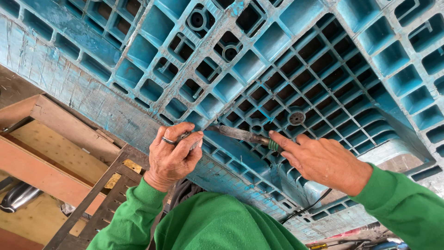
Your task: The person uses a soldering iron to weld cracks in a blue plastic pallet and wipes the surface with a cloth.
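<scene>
Place: we take this for a workshop or repair yard.
Main sign: a worn blue plastic pallet (286, 69), scuffed and grimy, fills our view.
Woodwork: rough plywood boards and timber frames (51, 139) stand beside it.
Metal: a perforated steel frame (99, 203) leans below.
Floor: hand tools (365, 243) lie scattered there.
</scene>
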